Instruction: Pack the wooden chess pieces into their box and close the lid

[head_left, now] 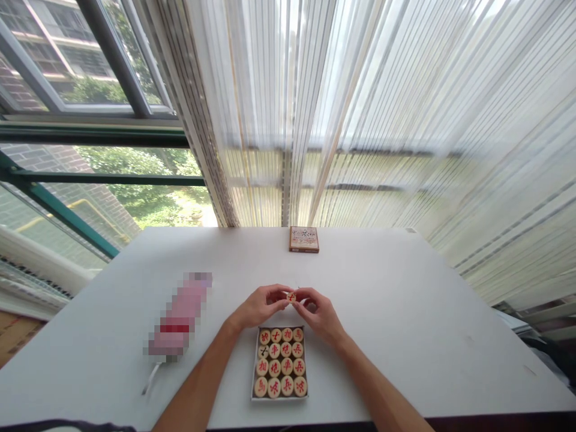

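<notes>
Between the fingertips of both my hands is a round wooden Chinese chess piece (291, 297) with a red character on its face. My left hand (263, 306) pinches it from the left, and my right hand (317, 311) pinches it from the right. Just below, on the table, lies a shallow white box (279, 399) filled with rows of similar pieces. Most of those carry red characters; one piece (263, 351) at the left side, second row, has a black character.
At the table's far edge lies a flat printed box (303, 239). A blurred-out pink object (182, 315) rests on the left of the white table (405, 324). Striped sheer curtains (360, 108) hang behind the table, beside an open window (90, 60).
</notes>
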Demonstrator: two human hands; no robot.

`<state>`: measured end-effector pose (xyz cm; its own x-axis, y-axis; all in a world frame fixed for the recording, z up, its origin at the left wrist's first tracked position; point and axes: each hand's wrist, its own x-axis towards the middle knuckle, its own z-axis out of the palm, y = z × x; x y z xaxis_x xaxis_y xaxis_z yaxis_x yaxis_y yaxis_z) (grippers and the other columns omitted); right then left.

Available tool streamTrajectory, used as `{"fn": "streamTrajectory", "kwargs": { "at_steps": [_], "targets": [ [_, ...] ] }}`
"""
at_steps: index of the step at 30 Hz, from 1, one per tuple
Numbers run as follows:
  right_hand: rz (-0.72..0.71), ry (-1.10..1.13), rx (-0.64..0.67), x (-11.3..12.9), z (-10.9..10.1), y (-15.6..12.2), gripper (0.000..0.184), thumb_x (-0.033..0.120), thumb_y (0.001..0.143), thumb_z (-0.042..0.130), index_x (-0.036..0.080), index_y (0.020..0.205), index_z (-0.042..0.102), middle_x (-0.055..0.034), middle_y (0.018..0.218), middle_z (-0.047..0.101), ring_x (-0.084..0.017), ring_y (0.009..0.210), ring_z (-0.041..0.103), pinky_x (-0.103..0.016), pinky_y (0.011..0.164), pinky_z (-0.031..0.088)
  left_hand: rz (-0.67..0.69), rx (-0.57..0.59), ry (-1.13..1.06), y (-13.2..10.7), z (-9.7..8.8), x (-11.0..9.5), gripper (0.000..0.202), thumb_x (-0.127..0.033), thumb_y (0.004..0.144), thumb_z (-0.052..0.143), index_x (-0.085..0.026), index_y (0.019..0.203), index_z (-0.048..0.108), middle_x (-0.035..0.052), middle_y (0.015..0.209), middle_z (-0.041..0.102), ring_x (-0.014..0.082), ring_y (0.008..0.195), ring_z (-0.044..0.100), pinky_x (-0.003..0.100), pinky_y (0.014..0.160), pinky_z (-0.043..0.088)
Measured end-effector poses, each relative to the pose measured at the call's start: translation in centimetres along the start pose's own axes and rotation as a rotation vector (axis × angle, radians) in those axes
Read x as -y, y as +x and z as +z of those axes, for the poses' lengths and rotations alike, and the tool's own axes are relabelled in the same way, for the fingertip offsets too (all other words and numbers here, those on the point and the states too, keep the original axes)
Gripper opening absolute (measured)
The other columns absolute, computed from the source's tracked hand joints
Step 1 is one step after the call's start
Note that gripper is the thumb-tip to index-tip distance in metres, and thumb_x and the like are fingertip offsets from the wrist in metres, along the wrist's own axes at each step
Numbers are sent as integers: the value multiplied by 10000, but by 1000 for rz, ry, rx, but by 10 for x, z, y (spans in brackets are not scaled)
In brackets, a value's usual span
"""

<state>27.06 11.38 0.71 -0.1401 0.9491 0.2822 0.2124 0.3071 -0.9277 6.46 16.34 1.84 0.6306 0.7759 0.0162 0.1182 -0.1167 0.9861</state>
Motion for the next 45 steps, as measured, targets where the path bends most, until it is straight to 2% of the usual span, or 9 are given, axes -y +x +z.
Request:
{"fn": "streamTrajectory", "kwargs": {
  "at_steps": [6, 18, 30, 36, 45],
  "targets": [
    [-5, -13, -24, -1, 0, 0, 177, 318, 908, 634, 222, 1046, 687, -53, 988, 738, -189, 847, 689, -308, 721, 546, 2, -31, 29, 1, 1, 0, 405, -395, 870, 682, -156, 1196, 663, 107, 1092, 735, 245, 1011, 677, 365, 901, 533],
    [20, -21, -2, 2, 0, 0, 206, 350, 919, 620, 228, 1074, 679, -56, 972, 738, -193, 827, 689, -318, 719, 557, 6, -49, 11, 1, 2, 0, 362, -406, 861, 699, -160, 1118, 634, 90, 996, 726, 211, 928, 679, 349, 846, 536],
    [44, -2, 5, 2, 1, -1, 230, 359, 925, 616, 230, 1108, 671, -61, 1020, 741, -200, 870, 700, -340, 793, 578, 1, -68, 47, 0, 4, -4, 390, -429, 848, 706, -164, 1129, 654, 72, 954, 722, 201, 885, 671, 337, 815, 542],
    [36, 28, 10, 4, 2, -1, 243, 378, 916, 632, 227, 1105, 657, -63, 999, 738, -201, 860, 700, -346, 782, 586, 1, -73, 47, 1, 4, -1, 431, -429, 838, 718, -173, 1175, 637, 82, 992, 726, 203, 897, 678, 333, 812, 544],
    [40, 17, 6, 1, 1, -1, 236, 362, 918, 631, 227, 1110, 656, -62, 998, 737, -200, 855, 699, -340, 770, 581, 2, -62, 37, 1, 4, -3, 395, -427, 853, 699, -165, 1141, 633, 87, 1003, 733, 213, 920, 686, 360, 851, 545]
  ]
}}
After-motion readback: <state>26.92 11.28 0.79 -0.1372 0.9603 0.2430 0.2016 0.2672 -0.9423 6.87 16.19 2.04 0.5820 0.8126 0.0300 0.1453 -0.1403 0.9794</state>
